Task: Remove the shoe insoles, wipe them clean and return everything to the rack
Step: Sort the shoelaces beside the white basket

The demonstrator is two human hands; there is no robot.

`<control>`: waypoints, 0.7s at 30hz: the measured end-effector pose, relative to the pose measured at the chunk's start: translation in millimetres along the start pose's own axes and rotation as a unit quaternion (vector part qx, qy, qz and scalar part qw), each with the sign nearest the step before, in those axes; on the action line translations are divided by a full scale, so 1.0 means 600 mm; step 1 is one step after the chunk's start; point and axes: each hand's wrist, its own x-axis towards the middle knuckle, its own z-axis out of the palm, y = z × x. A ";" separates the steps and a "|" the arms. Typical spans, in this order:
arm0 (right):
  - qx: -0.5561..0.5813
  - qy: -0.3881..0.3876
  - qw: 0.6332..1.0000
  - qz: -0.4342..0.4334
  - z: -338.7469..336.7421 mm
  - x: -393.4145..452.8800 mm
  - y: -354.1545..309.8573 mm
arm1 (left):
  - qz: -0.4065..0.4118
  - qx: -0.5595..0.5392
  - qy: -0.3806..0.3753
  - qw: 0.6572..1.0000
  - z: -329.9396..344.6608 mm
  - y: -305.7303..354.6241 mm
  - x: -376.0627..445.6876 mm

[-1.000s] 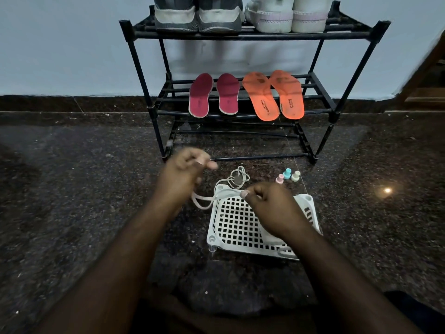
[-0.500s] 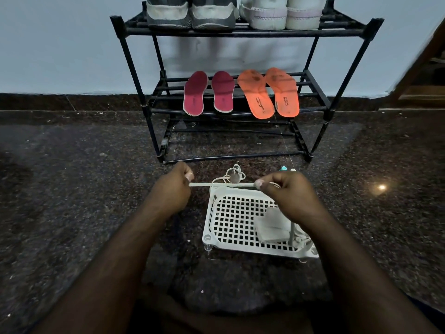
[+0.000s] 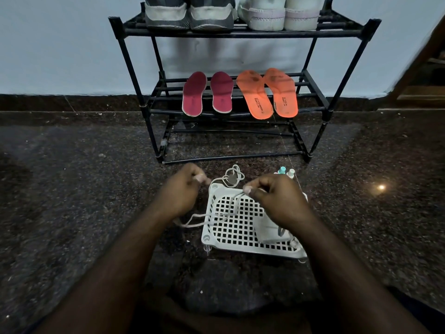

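Shoelace (image 3: 218,216): pinched in fingers of left hand (image 3: 183,192) and right hand (image 3: 277,201), over tray (image 3: 240,227). Step: handling lace. Next: relacing shoes at twelve o'clock, seemingly.

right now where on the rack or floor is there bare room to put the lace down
The rack's bottom tier is bare, and so is the floor to the left of the white basket. The middle shelf's left end, beside the maroon insoles, has a gap. Crowded: the top shelf with both shoe pairs, the basket under both hands, and the floor behind it with a coiled lace and small bottles.
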 end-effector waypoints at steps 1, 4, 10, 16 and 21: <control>0.000 -0.009 1.000 -0.009 0.009 -0.001 -0.004 | 0.006 -0.055 -0.038 0.998 0.011 0.009 -0.006; 0.009 -0.019 0.999 -0.033 0.028 -0.005 -0.016 | -0.011 -0.135 -0.127 0.983 0.044 0.034 -0.021; 0.076 -0.008 0.997 -0.015 0.016 -0.001 -0.013 | -0.001 -0.061 -0.106 0.992 0.016 0.029 -0.018; 0.116 0.055 0.991 0.030 -0.048 0.003 0.007 | -0.013 0.046 -0.047 0.998 -0.014 0.003 0.000; 0.185 0.108 0.976 0.036 -0.038 0.007 0.009 | -0.009 0.084 -0.048 0.995 -0.009 0.001 -0.001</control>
